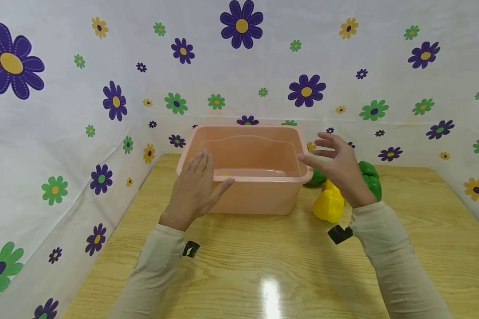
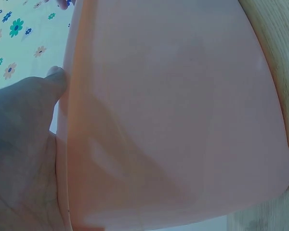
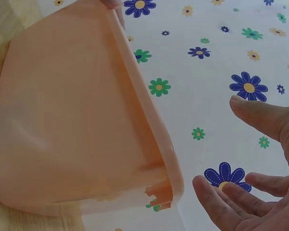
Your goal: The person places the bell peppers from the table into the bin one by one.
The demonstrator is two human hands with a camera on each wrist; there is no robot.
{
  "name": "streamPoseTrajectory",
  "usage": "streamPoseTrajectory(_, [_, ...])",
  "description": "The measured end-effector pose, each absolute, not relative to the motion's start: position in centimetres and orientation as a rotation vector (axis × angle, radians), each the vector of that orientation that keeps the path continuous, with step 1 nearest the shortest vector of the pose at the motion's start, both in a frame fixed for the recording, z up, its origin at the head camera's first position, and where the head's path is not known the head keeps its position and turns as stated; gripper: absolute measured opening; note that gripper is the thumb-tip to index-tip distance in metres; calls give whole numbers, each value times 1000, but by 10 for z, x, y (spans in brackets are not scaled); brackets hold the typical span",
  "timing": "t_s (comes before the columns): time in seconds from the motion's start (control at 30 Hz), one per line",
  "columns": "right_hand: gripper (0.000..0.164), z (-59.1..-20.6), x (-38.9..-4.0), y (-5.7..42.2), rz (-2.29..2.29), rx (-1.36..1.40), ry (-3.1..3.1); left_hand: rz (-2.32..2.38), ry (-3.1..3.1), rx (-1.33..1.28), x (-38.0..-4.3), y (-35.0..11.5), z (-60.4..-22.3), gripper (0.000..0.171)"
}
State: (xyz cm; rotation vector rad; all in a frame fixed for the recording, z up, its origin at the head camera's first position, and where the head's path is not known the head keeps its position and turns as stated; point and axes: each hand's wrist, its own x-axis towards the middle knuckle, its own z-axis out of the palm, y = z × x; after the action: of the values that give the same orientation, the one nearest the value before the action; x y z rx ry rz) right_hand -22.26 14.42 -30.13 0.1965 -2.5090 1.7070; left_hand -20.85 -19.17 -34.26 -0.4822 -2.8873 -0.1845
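A pink plastic bin (image 1: 255,197) stands on the table, its front wall filling much of the left wrist view. My left hand (image 1: 193,188) rests over the bin's front left corner with straight fingers, the thumb along the front rim. Held spread with nothing in it, my right hand (image 1: 339,166) hovers beside the right rim. In the right wrist view that hand (image 3: 279,211) is apart from the bin (image 3: 72,110). A small bit of something yellow (image 1: 225,175) shows inside the bin; the front wall hides the rest.
Right of the bin, under my right hand, lie a yellow bell pepper (image 1: 329,207), a green bell pepper (image 1: 372,182) and another green piece (image 1: 316,178), partly hidden. A white flowered cloth (image 1: 231,66) hangs behind the wooden table (image 1: 239,248).
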Motion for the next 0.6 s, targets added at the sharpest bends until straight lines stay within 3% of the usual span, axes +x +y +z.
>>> streamPoseTrajectory(0.6, [93, -309, -220, 170, 1715, 138, -2492, -184, -2889, -481, -208, -191, -342, 94])
